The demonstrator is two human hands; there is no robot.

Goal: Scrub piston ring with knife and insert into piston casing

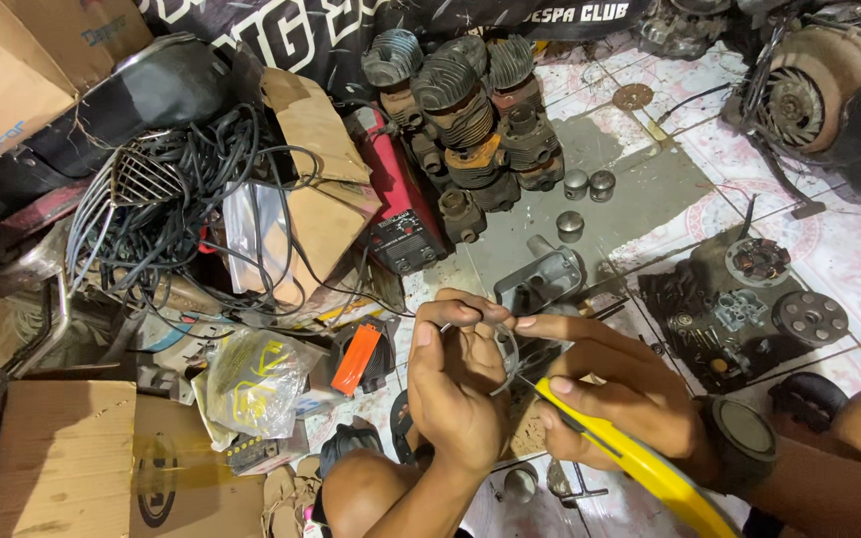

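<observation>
A thin metal ring (pixel 506 351) is held near the centre of the view, pinched at its upper edge between the fingertips of the left hand (pixel 455 384) and the thumb and forefinger of the right hand (pixel 605 399); most of its loop is hidden behind the left palm, so its full shape cannot be made out. The right hand is also closed around a yellow-handled tool (pixel 640 460), whose tip is aimed at the ring and whose far end is cut off by the lower frame edge at 5 o'clock. A dark watch (pixel 742 438) is worn on the right wrist. Behind the hands, at 12 o'clock from them, a grey metal casing (pixel 540 281) lies on the tiled floor (pixel 849 249), partly covered by the fingers. Finned engine cylinders (pixel 470 100) are stacked at 12 o'clock, a tangle of black cables (pixel 181 189) at 10 o'clock, and small engine parts (pixel 749 309) on a dark cloth at 3 o'clock. A cardboard box (pixel 62 458) is cut off at 8 o'clock.
</observation>
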